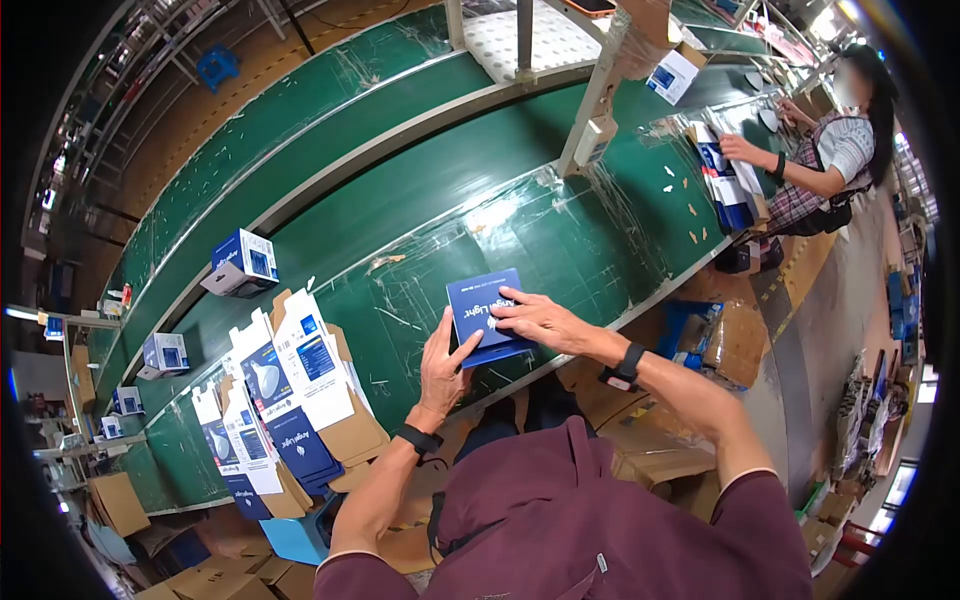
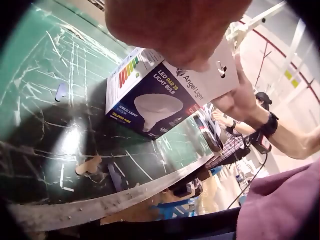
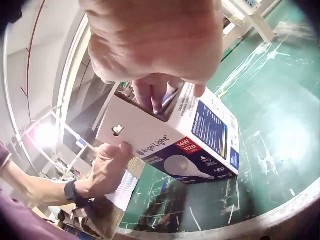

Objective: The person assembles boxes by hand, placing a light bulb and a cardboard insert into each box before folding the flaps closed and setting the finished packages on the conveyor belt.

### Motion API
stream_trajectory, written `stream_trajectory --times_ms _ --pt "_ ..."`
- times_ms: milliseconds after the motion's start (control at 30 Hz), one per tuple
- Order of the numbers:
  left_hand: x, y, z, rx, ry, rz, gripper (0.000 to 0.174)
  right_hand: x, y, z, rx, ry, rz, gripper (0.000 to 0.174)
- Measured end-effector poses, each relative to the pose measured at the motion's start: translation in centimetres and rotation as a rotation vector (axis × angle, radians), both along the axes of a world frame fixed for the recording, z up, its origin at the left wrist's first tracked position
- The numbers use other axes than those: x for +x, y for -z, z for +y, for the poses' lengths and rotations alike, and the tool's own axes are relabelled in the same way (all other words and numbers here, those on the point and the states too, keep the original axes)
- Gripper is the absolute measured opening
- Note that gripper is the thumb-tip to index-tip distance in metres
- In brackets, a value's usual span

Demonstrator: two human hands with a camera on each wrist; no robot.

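A blue and white light bulb box (image 1: pixel 487 312) stands on the green bench, under both hands. My left hand (image 1: pixel 440 362) holds the box at its left side, with the thumb over the near edge. From the right, my right hand (image 1: pixel 548 324) reaches over the box with its fingers extended across it. The right wrist view has fingertips (image 3: pixel 156 100) dipping into the open top of the box (image 3: pixel 212 132). Beside that opening rises a white panel with a hang hole (image 3: pixel 117 130). Printed on the box (image 2: pixel 155 102) in the left wrist view is a bulb picture.
Flattened bulb cartons (image 1: pixel 300 370) lie stacked to the left. Several finished-looking boxes (image 1: pixel 243 264) stand along the belt. A metal post (image 1: pixel 590 125) rises from the bench. Another person (image 1: pixel 840 150) works with cartons (image 1: pixel 725 180) at the right. Scraps lie on the bench.
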State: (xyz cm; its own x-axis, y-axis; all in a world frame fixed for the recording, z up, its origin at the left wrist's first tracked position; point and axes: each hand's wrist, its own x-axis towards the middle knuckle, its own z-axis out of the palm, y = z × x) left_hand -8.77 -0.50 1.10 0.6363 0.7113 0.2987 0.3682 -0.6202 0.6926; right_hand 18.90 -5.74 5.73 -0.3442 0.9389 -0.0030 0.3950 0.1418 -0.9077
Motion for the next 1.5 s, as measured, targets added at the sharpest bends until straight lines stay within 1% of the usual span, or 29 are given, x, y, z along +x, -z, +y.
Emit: stream_trajectory --times_ms 67,100,133,233,300,333,367,433,467,500,533,567,600,700,733,767,800,833,867,967,1000,1100,1133,1233,1267,1367,1400,1433,1500 --pt "-0.8 -0.1 0.5 0.082 0.047 0.117 0.054 1.2 -0.9 -2.0 0.165 -0.087 -0.277 0.055" --pt "-0.7 -0.2 0.5 0.018 0.040 0.080 0.055 1.6 -1.1 -2.6 0.249 -0.133 -0.420 0.055" --pt "-0.5 -0.3 0.3 -0.049 0.036 0.041 0.056 1.3 -0.8 -3.3 0.290 -0.118 -0.478 0.056" --pt "0.3 -0.8 -0.2 -0.209 0.041 -0.078 0.059 -0.1 1.2 -3.6 0.321 -0.020 -0.453 0.056" --pt "0.5 -1.7 -1.0 -0.309 0.034 -0.130 0.059 -0.5 1.9 -3.7 0.306 0.048 -0.309 0.058" --pt "0.5 -1.9 -1.1 -0.317 0.014 -0.097 0.069 -0.8 2.3 -3.7 0.285 0.069 -0.288 0.060" --pt "1.1 -1.9 -0.8 -0.463 -0.064 -0.206 0.071 -0.7 2.8 -3.5 0.265 0.089 -0.267 0.061" --pt "2.0 -1.4 -1.4 -0.778 -0.236 -0.406 0.075 -0.8 2.2 -2.7 0.195 0.353 -0.134 0.067" --pt "2.7 -0.9 -1.7 -0.803 -0.289 -0.471 0.075 -1.3 2.1 -2.4 0.151 0.479 -0.061 0.070" --pt "3.3 -0.3 -1.8 -0.845 -0.338 -0.484 0.072 -2.2 1.0 -1.7 -0.068 0.692 0.161 0.085" --pt "4.0 0.0 -1.6 -0.885 -0.385 -0.501 0.070 -3.1 2.7 -0.9 -0.189 0.746 0.350 0.089" --pt "4.4 0.3 -1.2 -0.925 -0.430 -0.517 0.068 -3.9 4.3 -0.5 -0.310 0.797 0.539 0.093" --pt "4.3 -1.2 -0.4 -0.987 -0.359 -0.425 0.064 -4.2 4.9 -0.7 -0.313 0.773 0.564 0.091" --pt "4.2 -0.9 0.8 -1.116 -0.332 -0.444 0.062 -4.6 5.9 -0.7 -0.272 0.705 0.572 0.085" --pt "4.4 -1.6 1.4 -1.067 -0.277 -0.401 0.061 -4.8 6.4 -0.9 -0.252 0.700 0.532 0.084" --pt "5.1 -0.8 2.0 -0.817 -0.353 -0.316 0.062 -4.8 7.1 -0.9 -0.236 0.691 0.491 0.083" --pt "6.0 0.8 2.3 -0.574 -0.430 -0.224 0.063 -5.2 8.1 -0.8 -0.252 0.691 0.583 0.082" --pt "7.1 0.7 2.3 -0.334 -0.499 -0.124 0.064 -5.7 9.1 -0.7 -0.273 0.694 0.675 0.082" --pt "8.4 0.6 2.2 -0.342 -0.551 -0.053 0.066 -6.1 10.1 -0.9 -0.293 0.702 0.767 0.081" --pt "9.4 -1.2 1.6 -0.425 -0.675 0.031 0.066 -7.1 9.1 -1.2 -0.241 0.760 0.490 0.080" --pt "9.4 -1.5 1.7 -0.426 -0.663 0.068 0.063 -7.3 8.1 -1.3 -0.204 0.763 0.410 0.078" --pt "10.0 -1.9 2.4 -0.250 -0.663 0.133 0.059 -8.2 7.4 -0.6 -0.189 0.821 0.414 0.077" --pt "10.3 -3.7 2.8 -0.458 -0.652 0.130 0.056 -8.3 7.7 -0.5 -0.167 0.832 0.435 0.076" --pt "10.5 -2.4 2.9 0.138 -0.560 0.477 0.055 -7.8 8.2 -0.8 -0.221 0.814 0.543 0.077" --pt "11.2 -1.9 2.7 0.071 -0.496 0.482 0.067 -7.9 8.8 -1.1 -0.322 0.787 0.759 0.080" --pt "13.4 -3.9 1.5 0.074 -0.523 0.612 0.086 -6.7 7.4 -3.0 -0.644 0.829 1.163 0.083" --pt "13.2 -2.9 1.5 0.127 -0.514 0.588 0.103 -6.6 9.7 -3.7 -0.630 0.802 1.147 0.089" --pt "13.4 -3.4 1.6 0.098 -0.501 0.605 0.110 -6.9 11.2 -4.0 -0.634 0.784 1.128 0.085" --pt "13.4 -3.6 2.1 0.083 -0.459 0.606 0.116 -7.3 9.8 -3.6 -0.676 0.849 1.002 0.080"
